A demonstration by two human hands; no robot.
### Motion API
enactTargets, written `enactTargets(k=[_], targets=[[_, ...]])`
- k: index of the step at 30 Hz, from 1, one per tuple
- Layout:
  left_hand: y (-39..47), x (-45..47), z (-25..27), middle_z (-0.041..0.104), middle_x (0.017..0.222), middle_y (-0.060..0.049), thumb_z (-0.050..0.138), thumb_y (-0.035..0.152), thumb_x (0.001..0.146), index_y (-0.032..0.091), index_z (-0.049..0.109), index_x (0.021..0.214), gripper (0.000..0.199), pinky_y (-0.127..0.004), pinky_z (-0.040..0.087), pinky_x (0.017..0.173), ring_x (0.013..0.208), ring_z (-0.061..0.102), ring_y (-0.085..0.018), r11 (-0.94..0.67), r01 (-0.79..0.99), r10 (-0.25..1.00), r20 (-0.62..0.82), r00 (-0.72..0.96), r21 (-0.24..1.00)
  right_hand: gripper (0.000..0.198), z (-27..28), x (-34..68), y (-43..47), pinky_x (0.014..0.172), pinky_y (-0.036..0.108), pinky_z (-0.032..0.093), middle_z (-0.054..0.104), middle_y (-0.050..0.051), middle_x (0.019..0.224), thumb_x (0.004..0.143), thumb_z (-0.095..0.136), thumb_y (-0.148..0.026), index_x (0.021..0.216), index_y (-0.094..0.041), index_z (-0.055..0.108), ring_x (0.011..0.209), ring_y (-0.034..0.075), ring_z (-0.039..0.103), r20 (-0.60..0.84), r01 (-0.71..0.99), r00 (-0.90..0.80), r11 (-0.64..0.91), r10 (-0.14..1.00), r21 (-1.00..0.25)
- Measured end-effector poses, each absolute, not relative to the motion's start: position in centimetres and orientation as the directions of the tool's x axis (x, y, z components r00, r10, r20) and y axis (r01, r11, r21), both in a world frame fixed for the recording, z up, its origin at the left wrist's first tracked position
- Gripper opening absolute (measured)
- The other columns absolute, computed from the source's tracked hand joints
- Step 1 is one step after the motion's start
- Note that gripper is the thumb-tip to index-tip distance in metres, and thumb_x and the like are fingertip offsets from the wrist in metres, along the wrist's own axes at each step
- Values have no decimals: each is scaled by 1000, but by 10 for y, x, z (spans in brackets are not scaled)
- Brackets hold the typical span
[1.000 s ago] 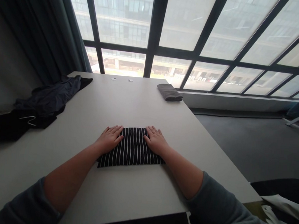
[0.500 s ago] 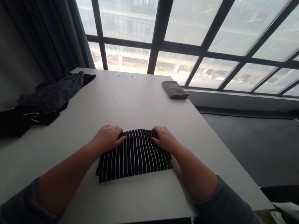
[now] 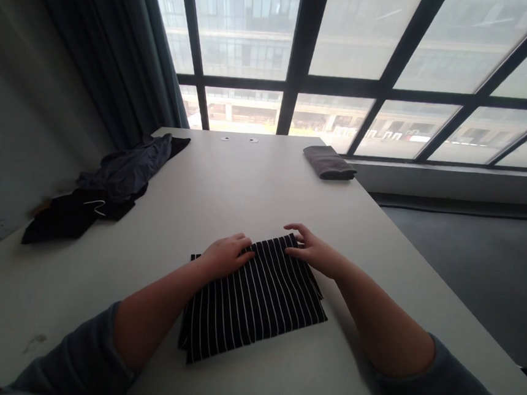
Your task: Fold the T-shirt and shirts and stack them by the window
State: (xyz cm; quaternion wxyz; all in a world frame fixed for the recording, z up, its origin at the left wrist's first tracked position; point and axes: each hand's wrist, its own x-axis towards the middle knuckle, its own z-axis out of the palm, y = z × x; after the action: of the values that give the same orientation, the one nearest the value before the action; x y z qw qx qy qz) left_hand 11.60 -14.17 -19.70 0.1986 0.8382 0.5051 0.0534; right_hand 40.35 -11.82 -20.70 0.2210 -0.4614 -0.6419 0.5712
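A folded black cloth with white stripes (image 3: 258, 301) lies on the white table (image 3: 227, 188) in front of me, its layers slightly offset at the sides. My left hand (image 3: 228, 256) is closed at its far edge, the thumb on the striped face and the fingertips over the fold, partly hidden. At the far right corner my right hand (image 3: 316, 251) is open, its thumb by the cloth and its index finger lifted and stretched out.
Dark crumpled clothes (image 3: 128, 167) lie along the table's left edge, with a black garment (image 3: 65, 217) nearer me. A folded grey cloth (image 3: 329, 162) rests at the far right corner. Large windows and a dark curtain (image 3: 110, 49) stand behind the table.
My right hand has loosened, its fingers lifting and spreading at the cloth's corner. The left hand has shifted inward along the far edge. The view has turned left, and the cloth appears lower and tilted.
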Motion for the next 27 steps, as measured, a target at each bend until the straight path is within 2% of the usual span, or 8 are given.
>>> enactTargets(k=[2, 4, 5, 7, 9, 11, 20, 27], targets=[[-141, 112, -197, 72, 111, -9, 41, 47, 105, 22, 65, 110, 35, -38, 53, 87, 98, 68, -26, -362, 829, 890, -105, 443, 426, 94, -204, 409, -119, 92, 46, 61, 71, 9, 120, 93, 72, -39, 168, -30, 16, 98, 24, 73, -253, 300, -576, -87, 778, -950], [-139, 109, -197, 73, 106, -9, 37, 49, 105, 23, 63, 108, 37, -39, 52, 85, 96, 68, -27, -293, 846, 915, -125, 383, 446, 105, -200, 411, -121, 103, 49, 58, 68, 10, 132, 94, 72, -38, 171, -33, 3, 111, 25, 72, -189, 301, -635, 14, 749, -954], [-138, 107, -197, 73, 104, -9, 35, 50, 106, 23, 62, 106, 38, -39, 52, 84, 95, 68, -27, -260, 852, 924, -138, 356, 455, 103, -198, 411, -122, 110, 50, 53, 63, 10, 143, 94, 72, -37, 172, -34, 5, 122, 25, 68, -148, 309, -658, 86, 738, -947], [-135, 104, -197, 73, 101, -9, 30, 50, 105, 23, 60, 98, 41, -39, 51, 85, 95, 68, -27, -209, 854, 935, -158, 317, 477, 83, -195, 407, -124, 121, 49, 45, 56, 8, 155, 94, 71, -35, 168, -34, 32, 138, 26, 58, -111, 344, -714, 207, 692, -916], [-133, 100, -197, 72, 98, -8, 27, 50, 105, 23, 58, 92, 43, -40, 51, 85, 93, 68, -27, -172, 852, 941, -173, 291, 494, 55, -194, 401, -125, 122, 47, 43, 61, 4, 150, 94, 69, -32, 149, -31, 61, 139, 26, 58, -138, 383, -761, 267, 634, -884], [-133, 95, -197, 72, 97, -8, 27, 52, 103, 23, 58, 90, 44, -40, 51, 85, 93, 68, -27, -157, 852, 940, -187, 284, 500, 38, -192, 394, -122, 117, 44, 48, 71, 2, 135, 94, 67, -27, 132, -29, 74, 127, 24, 65, -156, 404, -771, 284, 617, -870], [-139, 55, -193, 78, 108, -5, 36, 53, 100, 26, 70, 112, 45, -36, 52, 87, 99, 72, -26, -136, 827, 909, -262, 323, 546, 43, -154, 370, -69, 107, 36, 56, 75, -2, 126, 91, 65, -15, 128, -31, 78, 115, 21, 71, -167, 463, -798, 413, 578, -784], [-134, 43, -194, 78, 95, -5, 37, 48, 101, 27, 70, 108, 40, -33, 44, 72, 89, 72, -26, -48, 951, 961, -244, 127, 306, 47, -106, 352, -5, 101, 31, 59, 78, -4, 119, 86, 71, -10, 127, -33, 79, 105, 18, 75, -290, 556, -808, 499, 513, -664]])
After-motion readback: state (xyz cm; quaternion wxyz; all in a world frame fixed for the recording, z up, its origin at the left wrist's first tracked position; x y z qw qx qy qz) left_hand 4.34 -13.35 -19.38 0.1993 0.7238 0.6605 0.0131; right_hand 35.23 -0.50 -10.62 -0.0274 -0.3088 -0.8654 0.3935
